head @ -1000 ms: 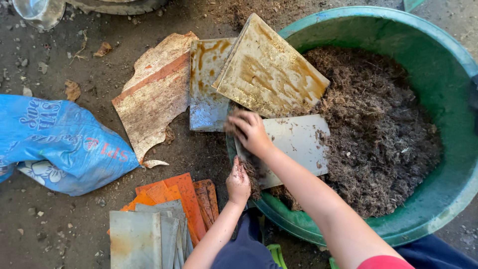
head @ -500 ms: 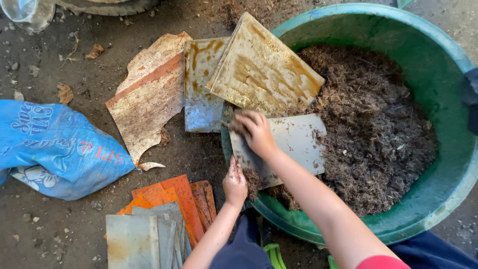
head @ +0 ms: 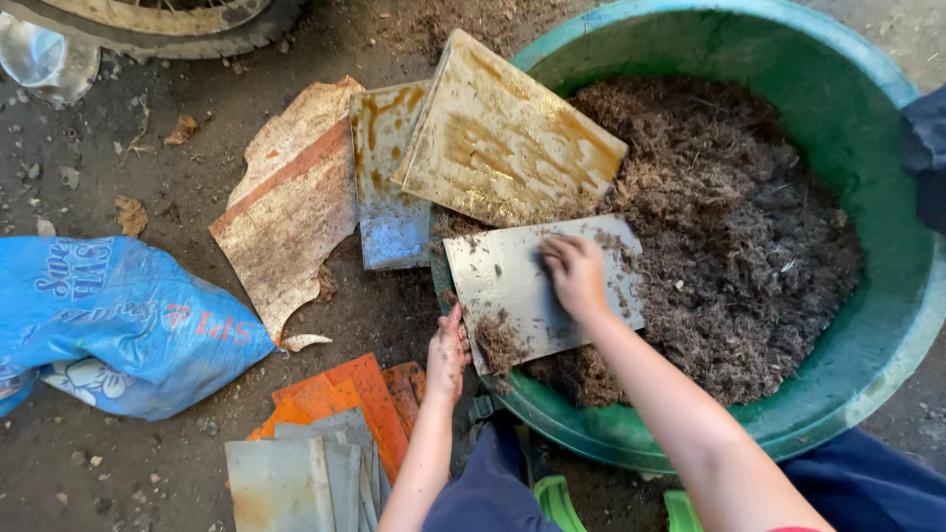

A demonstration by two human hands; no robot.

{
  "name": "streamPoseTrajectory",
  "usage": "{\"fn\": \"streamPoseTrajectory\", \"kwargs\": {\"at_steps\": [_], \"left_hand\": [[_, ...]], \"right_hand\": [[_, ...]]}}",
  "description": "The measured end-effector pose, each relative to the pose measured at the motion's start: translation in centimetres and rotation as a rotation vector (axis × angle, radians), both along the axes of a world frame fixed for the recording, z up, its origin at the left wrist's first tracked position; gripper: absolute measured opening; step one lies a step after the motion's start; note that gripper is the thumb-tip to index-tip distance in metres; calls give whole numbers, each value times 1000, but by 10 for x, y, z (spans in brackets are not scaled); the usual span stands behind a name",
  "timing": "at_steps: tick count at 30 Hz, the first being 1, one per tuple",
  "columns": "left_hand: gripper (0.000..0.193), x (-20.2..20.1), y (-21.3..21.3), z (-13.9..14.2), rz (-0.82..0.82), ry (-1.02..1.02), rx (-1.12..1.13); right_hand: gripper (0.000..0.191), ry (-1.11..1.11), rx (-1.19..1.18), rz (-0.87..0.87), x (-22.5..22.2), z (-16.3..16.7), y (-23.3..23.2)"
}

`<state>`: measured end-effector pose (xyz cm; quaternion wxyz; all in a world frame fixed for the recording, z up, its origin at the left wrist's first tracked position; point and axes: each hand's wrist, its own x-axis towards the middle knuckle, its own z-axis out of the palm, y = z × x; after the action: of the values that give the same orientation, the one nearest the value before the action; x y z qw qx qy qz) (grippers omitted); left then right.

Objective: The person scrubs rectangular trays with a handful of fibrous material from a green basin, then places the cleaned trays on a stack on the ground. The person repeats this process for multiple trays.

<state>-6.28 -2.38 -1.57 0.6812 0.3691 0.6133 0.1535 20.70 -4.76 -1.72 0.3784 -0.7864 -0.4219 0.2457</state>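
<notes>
While the frame is cutting off the blue woven sack [head: 108, 320] at nine o'clock and the stack of grey and orange sheets [head: 320, 448] at seven o'clock, I am seeing only part of each. A tyre [head: 148, 22] at eleven o'clock is showing just its lower curve. Flat, stained panels are lying on the dirt: a torn rust-and-cream piece [head: 291, 212], a narrow bluish one [head: 389, 182], and a tan square plate [head: 507, 133] leaning onto the tub's rim. My left hand [head: 448, 353] is gripping the near left edge of the grey flat sheet [head: 522, 286]; its fingers are curling under, so their tips are hidden. That sheet is resting across the rim of the green plastic tub [head: 867, 148], near the picture's centre, dusted with crumbs. My right hand [head: 574, 276] is pressing palm-down on the sheet's top, fingers bent, holding nothing I can make out. Dark, fibrous, crumbly compost [head: 749, 236] is filling the round tub at three o'clock.
</notes>
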Motion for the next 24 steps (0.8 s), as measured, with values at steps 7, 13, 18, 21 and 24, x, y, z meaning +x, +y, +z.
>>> {"fn": "streamPoseTrajectory", "kwargs": {"at_steps": [7, 13, 18, 21, 24], "left_hand": [[98, -6, 6, 16, 102, -433, -163], [84, -20, -1, -14, 44, -240, -166], [38, -16, 6, -32, 74, -213, -21], [25, -12, 25, -25, 110, -173, -130], [26, -12, 47, -18, 30, -130, -114]], "right_hand": [[37, -18, 284, 318, -116, 35, 10], [55, -190, 350, 698, -47, 9, -76], [43, -154, 179, 330, -9, 0, -71], [34, -80, 393, 451, -52, 8, -43], [50, -136, 410, 636, -81, 16, -42]]}}
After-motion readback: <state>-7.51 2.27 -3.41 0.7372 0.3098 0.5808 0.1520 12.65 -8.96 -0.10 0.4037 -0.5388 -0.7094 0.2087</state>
